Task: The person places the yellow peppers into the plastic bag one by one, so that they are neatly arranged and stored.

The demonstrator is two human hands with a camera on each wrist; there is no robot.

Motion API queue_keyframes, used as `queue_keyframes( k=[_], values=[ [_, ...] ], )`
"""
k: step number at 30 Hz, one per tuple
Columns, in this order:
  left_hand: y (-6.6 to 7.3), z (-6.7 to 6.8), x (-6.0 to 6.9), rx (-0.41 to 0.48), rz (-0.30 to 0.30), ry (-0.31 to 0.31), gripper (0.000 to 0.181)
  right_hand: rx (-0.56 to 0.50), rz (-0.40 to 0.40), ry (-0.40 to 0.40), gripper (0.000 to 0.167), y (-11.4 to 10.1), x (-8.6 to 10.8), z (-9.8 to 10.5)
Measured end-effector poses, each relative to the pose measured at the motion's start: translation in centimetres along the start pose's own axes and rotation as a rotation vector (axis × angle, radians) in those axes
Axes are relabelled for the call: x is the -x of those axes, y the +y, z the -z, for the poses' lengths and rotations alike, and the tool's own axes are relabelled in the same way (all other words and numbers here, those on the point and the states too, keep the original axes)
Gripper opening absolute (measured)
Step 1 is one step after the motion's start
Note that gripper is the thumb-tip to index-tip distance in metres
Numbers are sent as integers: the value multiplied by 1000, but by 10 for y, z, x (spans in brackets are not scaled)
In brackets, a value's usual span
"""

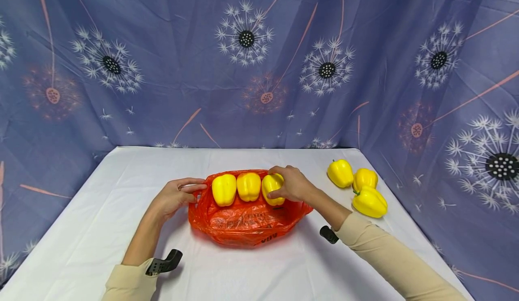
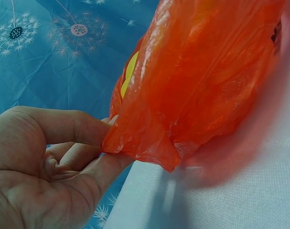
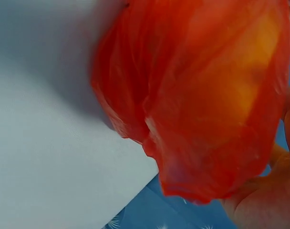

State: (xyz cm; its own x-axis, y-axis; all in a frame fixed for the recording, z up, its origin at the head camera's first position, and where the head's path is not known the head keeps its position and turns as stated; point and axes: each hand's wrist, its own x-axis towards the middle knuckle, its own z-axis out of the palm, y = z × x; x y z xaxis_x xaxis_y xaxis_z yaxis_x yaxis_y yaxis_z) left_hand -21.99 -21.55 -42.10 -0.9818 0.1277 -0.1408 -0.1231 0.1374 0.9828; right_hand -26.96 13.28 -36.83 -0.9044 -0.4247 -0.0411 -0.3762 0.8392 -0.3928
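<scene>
So you've got the red bag (image 1: 243,222) sitting roughly mid-table, mouth wide open, some dark print showing inside and on the near edge. Your left hand (image 1: 174,197) is on its left end, and the left wrist view makes it pretty clear: thumb and fingers pinching the plastic at the rim.

Your right hand (image 1: 295,184) is over the other end, thumb on the near side and fingers over the far side, gripping the right pepper (image 1: 271,187). That one's inside the bag's mouth; can't tell if it's touching the bottom. The left pepper (image 1: 224,190) and middle pepper (image 1: 249,186) are in there too, lined up along the far side.

Three more yellow ones are bunched on the white table (image 1: 89,238), off to the right beyond your right forearm: back pepper (image 1: 340,173), side pepper (image 1: 366,179) and front pepper (image 1: 371,202). Behind it all hangs a blue curtain (image 1: 182,66) with dandelions.
</scene>
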Motion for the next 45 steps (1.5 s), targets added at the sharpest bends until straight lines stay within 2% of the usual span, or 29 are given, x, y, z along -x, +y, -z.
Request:
queue_keyframes(
  k=[8, 14, 21, 29, 38, 45],
  values=[
    [1, -1, 0, -7, 11, 4, 59, -7, -28, 59, 68, 0, -4, -9],
    [1, -2, 0, -3, 3, -6, 60, -15, -52, 65, 68, 0, -5, -17],
    [0, -3, -1, -12, 24, 14, 59, -6, -50, 75, 69, 1, -2, -24],
    [0, -1, -1, -19, 19, 16, 59, -7, -20, 79, 73, 0, 0, -15],
    [1, -1, -1, -29, 17, 17, 58, 15, -7, 18, 74, 0, 3, -9],
    [0, -2, -1, -26, 30, 20, 58, 16, 13, 52, 70, 2, 3, -14]
  ],
)
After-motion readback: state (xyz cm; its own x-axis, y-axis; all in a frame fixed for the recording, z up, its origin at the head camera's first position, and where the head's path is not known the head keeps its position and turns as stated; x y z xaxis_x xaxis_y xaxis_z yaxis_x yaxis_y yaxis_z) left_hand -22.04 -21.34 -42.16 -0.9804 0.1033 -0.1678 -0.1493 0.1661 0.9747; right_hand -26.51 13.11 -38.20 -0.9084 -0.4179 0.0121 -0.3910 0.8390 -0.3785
